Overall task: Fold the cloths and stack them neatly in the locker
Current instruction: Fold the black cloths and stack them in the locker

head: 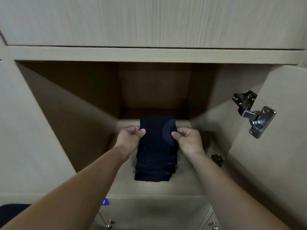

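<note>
Centre of the frame, open beige wooden locker [69, 103], tall stack of folded dark navy cloths [155, 165] on its floor, left hand [131, 136] and right hand [186, 138] pinching the top folded dark navy cloth [157, 130] by its side edges, metal door hinge [254, 113] at right.

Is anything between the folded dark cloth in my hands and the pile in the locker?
Nothing visible. The left hand and right hand pinch the folded navy cloth directly over the stack of dark folded cloths in the open wooden locker.
</note>
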The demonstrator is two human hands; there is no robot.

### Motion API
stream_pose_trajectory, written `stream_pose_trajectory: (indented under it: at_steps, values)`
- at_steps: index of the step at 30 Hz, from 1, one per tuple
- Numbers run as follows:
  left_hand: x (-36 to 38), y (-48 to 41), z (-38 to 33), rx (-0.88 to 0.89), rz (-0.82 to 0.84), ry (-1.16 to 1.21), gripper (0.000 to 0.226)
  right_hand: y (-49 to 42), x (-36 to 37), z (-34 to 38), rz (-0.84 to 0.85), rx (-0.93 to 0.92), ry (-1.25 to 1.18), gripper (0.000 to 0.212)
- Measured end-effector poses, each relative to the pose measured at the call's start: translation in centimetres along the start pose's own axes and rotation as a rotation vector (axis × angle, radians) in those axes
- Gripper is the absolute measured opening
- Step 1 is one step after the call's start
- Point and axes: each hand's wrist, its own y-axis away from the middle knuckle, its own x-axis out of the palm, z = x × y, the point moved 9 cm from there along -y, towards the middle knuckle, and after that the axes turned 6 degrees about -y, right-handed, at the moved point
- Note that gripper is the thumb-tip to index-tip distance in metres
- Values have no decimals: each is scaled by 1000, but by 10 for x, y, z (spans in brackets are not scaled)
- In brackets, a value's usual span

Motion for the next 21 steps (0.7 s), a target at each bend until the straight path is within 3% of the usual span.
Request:
stream_pose_trajectory:
  at_steps: [7,11,13,17,19,21]
  values:
    - [1,-2,18,-17,-24,-14,11,4,2,-14,-20,22,9,31]
    - [-3,-6,21,-29,-101,-53,44,6,0,-12,-45,-4,64,32]
    - [-5,-4,16,8,-129,-153,49,9,-4,-6,-65,-52,121,31]
    - [-1,7,-22,340,-210,-638,44,22,-9,30,-113,-326,445,36]
    - [21,11,-33,507,-122,-914,46,28,7,44,-5,-467,633,45]
    - [43,9,-26,538,37,-1113,50,29,29,40,171,-483,781,53]
